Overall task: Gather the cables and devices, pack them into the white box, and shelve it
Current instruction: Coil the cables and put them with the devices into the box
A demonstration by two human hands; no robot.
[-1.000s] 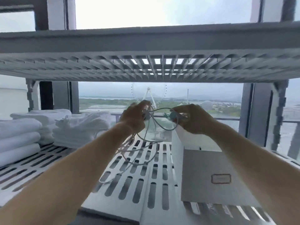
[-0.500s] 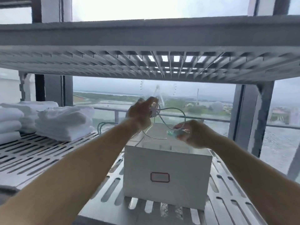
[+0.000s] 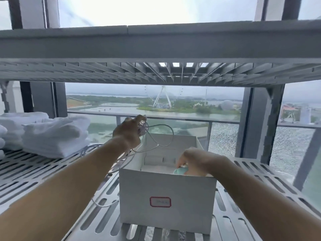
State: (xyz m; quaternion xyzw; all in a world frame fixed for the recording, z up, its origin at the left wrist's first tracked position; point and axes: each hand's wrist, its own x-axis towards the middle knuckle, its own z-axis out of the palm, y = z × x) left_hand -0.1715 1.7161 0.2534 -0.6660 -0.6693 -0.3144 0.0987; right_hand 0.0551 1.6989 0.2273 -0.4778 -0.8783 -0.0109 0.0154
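Head | right hand (image 3: 198, 160) lowered teal device (image 3: 181, 170) into white box (image 3: 166, 200) | left hand (image 3: 129, 132) still grips cable (image 3: 163, 134)

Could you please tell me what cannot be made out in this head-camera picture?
- Contents of the white box: hidden behind its front wall.
- Right hand fingertips and the teal item: dipped behind the box rim, grip unclear.
- Red-framed label: writing too blurred to read.
- White cable ends: lost under the left hand and forearm.

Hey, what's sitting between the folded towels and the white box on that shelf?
In the head view, only slotted shelf, the left forearm and trailing loops of white cable lie between the towels and white box.
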